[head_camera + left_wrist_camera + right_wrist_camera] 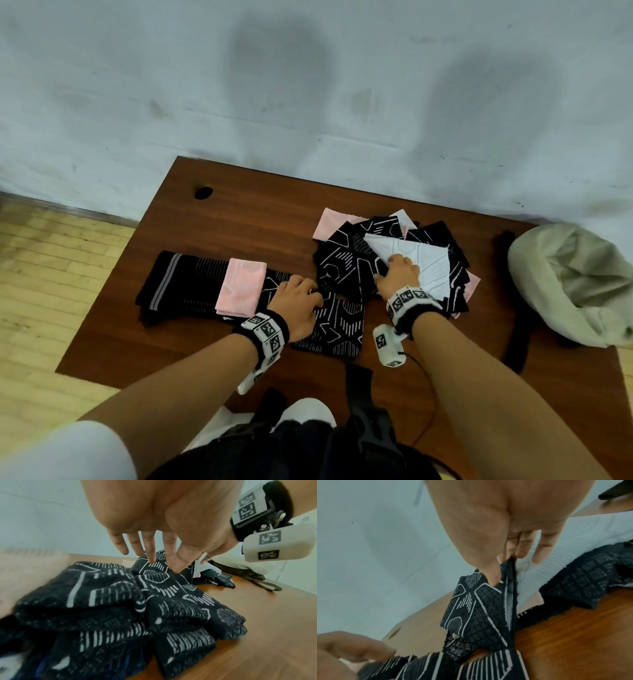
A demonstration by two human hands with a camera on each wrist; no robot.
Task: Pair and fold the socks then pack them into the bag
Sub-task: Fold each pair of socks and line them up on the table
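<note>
A loose pile of socks (431, 240), black patterned, white and pink, lies on the right of the brown table (239, 219). My right hand (399, 272) (505, 572) pinches the raised edge of a black patterned sock (346, 270) (479, 615) at the pile's left side, between thumb and fingers. My left hand (301, 294) (164, 561) rests with straight fingers on another black patterned sock (335, 322) (120, 595) in front of it. To its left lie a folded pink pair (241, 286) and black grey-striped socks (171, 284). A beige bag (575, 281) slumps at the right edge.
A dark strap (513, 308) runs from the bag toward the table's front. A cable hole (203, 192) sits near the far left corner. The pale wall stands right behind the table. Bare wood shows in front of the hands and along the far left.
</note>
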